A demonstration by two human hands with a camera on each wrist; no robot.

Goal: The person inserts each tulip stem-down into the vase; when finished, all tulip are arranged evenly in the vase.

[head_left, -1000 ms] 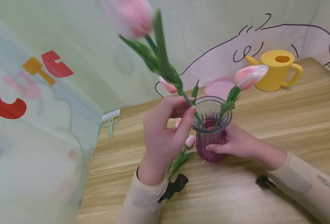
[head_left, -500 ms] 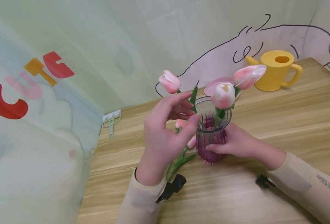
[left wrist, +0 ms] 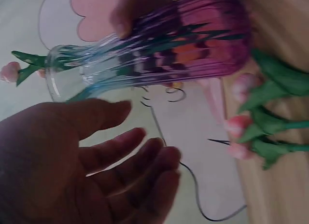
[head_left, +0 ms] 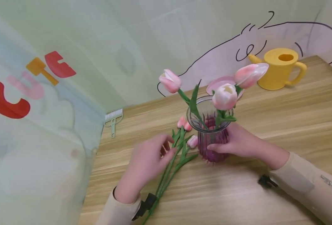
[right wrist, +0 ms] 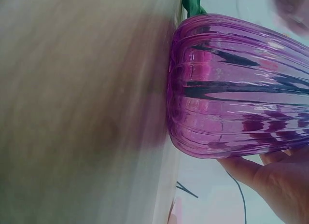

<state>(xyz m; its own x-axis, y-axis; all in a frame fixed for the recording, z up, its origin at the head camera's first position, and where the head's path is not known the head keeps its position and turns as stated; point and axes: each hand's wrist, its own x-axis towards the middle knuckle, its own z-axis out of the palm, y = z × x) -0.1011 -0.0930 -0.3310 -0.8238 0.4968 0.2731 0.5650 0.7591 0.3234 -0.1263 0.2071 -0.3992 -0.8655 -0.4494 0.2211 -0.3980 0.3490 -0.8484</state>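
A ribbed glass vase, purple toward its base, stands on the wooden table, and my right hand grips its side. In the right wrist view the vase has dark stems showing through the glass. Three pink-and-white tulips stand in it: one leaning left, one in front, one leaning right. My left hand is over several tulips lying left of the vase. In the left wrist view this hand holds nothing, its fingers loosely bent and apart.
A yellow watering can stands at the back right. Behind the vase is a pink round dish, partly hidden by tulips. A small pale-green brush lies by the table's left edge. Decorated walls border the table behind and at left.
The left hand lowers a tulip into the vase, lets go of it, then moves down and left over the tulips on the table. The right hand keeps its grip on the vase.
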